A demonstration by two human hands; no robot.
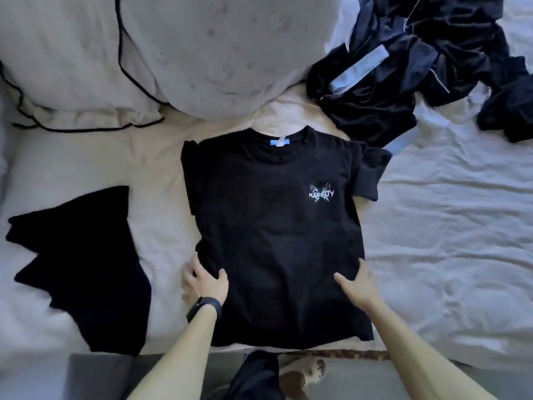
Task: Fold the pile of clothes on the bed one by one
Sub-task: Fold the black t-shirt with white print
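Black T-shirt (274, 235) lies spread flat, front up, in the middle of the frame on the white bedsheet (447, 226), collar toward the top and a small white chest print on its right side. The left hand (203, 281), with a black wristband (204, 308), pinches the shirt's lower left edge, thumb on the fabric and fingers curled beside it. The right hand (360, 284) rests on the lower right part, fingers straight; its fingertips seem to reach the edge. A pile of dark clothes (418, 67) sits at upper right, folded black garments (80, 269) at left, and pillows (72, 62) at upper left.
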